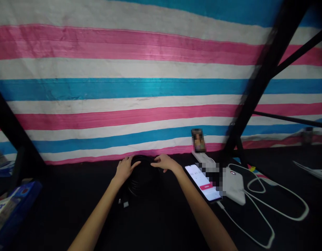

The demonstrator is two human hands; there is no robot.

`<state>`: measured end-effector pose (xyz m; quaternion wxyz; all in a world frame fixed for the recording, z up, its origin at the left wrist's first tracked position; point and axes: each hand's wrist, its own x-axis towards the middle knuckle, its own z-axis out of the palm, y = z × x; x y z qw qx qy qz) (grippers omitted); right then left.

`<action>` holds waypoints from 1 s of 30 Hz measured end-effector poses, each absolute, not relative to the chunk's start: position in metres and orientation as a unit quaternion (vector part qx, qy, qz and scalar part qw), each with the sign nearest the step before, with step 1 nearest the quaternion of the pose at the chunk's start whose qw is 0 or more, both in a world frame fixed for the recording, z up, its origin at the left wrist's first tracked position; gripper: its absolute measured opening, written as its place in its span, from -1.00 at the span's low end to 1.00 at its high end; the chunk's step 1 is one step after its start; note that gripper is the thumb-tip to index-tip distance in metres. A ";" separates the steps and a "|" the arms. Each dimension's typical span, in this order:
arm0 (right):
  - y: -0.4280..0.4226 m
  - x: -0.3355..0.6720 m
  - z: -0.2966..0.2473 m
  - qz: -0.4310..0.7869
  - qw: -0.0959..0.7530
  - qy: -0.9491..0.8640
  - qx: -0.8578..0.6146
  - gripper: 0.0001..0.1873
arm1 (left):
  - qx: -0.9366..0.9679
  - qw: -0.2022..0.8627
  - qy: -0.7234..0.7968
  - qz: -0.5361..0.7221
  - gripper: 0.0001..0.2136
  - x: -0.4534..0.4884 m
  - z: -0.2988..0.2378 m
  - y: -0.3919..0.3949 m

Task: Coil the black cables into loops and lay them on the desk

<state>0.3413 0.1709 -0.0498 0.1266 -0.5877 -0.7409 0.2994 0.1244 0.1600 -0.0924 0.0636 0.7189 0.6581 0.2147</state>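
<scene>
A coil of black cable (135, 186) lies on the black table surface between my hands, hard to make out against the dark. Its connector end (125, 204), with light metal, points toward me. My left hand (125, 170) rests against the left side of the coil, its thumb stretched over the loops and its fingers apart. At the upper right of the coil is my right hand (165, 162), thumb extended and fingers loosely bent and separated. Neither hand is visibly closed around the cable. The lower loops blend into the table.
A lit phone (202, 183) lies right of my right forearm. Beyond it are a white power bank (233, 186) and looping white cables (294, 218). A blue box (17, 205) stands at left. Black frame posts (251, 101) and a striped sheet (140, 120) bound the space.
</scene>
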 end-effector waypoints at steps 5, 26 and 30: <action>0.181 0.346 -0.059 0.352 0.124 -0.715 -0.590 -0.42 | 0.708 0.026 0.670 0.222 -0.61 0.126 -0.098 0.161; 0.179 0.342 -0.074 0.489 -0.021 -0.655 -0.575 -0.20 | 0.713 0.010 0.672 0.200 -0.63 0.121 -0.106 0.162; 0.177 0.342 -0.079 0.510 -0.012 -0.672 -0.537 -0.31 | 0.720 0.038 0.656 0.225 -0.60 0.116 -0.103 0.162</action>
